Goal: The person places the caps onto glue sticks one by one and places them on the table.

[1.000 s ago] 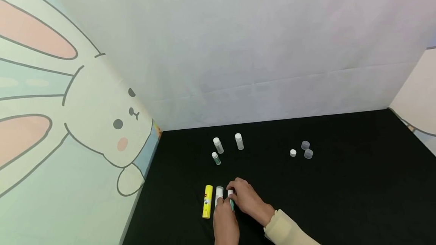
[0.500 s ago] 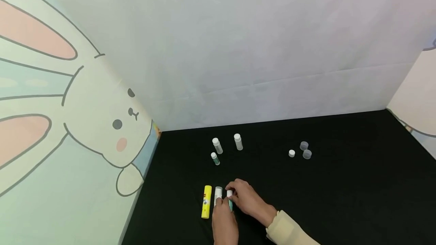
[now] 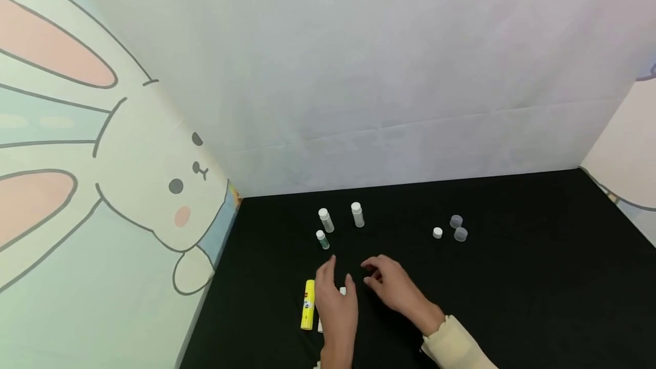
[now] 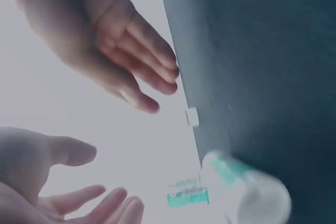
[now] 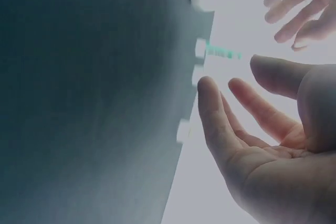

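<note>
My left hand (image 3: pixel 336 306), fingers spread, hovers over the front tubes without gripping any. Apart to its right, my right hand (image 3: pixel 397 289) has loosely bent fingers and nothing between them. Left of the left hand lies a yellow glue stick (image 3: pixel 308 305). A white tube (image 3: pixel 320 325) is mostly hidden beneath that hand. Beyond its thumb shows the white cap (image 3: pixel 343 290) of a small tube, its body covered. In the left wrist view, a white tube with a green band (image 4: pixel 247 192) is blurred.
Further back stand two white-topped tubes (image 3: pixel 326 221) and a smaller green one (image 3: pixel 323 240). To the right sit a small white cap (image 3: pixel 438 233) and two clear caps (image 3: pixel 460 234). A pale wall (image 3: pixel 410 101) rises behind the black table (image 3: pixel 512 278).
Both hands have let go of the small green tube and moved apart. The left hand has risen forward with spread fingers; the right hand has shifted right.
</note>
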The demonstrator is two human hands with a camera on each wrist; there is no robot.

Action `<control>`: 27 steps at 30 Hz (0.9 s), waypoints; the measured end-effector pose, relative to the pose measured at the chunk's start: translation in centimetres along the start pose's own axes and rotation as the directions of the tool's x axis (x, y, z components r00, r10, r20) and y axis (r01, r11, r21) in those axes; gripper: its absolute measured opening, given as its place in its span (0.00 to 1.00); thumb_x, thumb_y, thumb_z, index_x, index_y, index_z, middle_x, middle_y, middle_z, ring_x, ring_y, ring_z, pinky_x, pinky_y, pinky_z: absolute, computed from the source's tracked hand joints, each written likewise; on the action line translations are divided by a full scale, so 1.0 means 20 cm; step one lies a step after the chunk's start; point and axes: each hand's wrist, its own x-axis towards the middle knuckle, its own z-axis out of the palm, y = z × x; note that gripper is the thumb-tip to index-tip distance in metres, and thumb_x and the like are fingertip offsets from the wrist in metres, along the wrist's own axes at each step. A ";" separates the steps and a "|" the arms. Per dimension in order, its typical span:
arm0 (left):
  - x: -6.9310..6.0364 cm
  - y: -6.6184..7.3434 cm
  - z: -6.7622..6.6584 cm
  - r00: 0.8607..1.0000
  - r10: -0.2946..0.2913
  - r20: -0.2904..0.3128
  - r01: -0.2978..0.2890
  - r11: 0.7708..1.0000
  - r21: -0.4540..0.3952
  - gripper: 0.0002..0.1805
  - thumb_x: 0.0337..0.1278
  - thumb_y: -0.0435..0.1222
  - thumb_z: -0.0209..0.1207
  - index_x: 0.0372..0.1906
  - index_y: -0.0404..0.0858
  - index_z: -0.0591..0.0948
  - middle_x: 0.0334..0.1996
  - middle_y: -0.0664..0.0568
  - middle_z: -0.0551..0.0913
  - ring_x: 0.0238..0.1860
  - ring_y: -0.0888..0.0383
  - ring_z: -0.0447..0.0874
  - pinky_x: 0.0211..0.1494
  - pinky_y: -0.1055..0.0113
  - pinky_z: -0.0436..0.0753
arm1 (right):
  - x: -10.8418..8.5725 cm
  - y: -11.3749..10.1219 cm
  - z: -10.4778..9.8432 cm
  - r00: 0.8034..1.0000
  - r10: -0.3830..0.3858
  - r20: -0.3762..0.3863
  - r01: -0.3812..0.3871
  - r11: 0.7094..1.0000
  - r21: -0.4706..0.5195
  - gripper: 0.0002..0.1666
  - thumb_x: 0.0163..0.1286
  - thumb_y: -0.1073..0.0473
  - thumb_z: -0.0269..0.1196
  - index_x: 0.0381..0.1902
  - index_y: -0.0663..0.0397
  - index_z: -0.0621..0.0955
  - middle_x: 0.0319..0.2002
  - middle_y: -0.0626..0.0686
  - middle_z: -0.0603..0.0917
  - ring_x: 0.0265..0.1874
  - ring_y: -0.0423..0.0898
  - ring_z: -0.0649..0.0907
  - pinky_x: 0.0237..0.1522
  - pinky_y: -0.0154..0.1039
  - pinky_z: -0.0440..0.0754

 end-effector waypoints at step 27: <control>0.39 -0.02 0.09 0.955 -0.295 -0.032 0.264 0.895 -0.360 0.37 0.67 0.24 0.63 0.77 0.25 0.63 0.75 0.28 0.64 0.76 0.31 0.62 0.75 0.38 0.67 | -0.08 0.24 -0.56 0.963 0.043 -0.266 -0.066 0.995 -0.077 0.19 0.77 0.65 0.65 0.62 0.67 0.81 0.50 0.66 0.85 0.46 0.61 0.87 0.39 0.52 0.85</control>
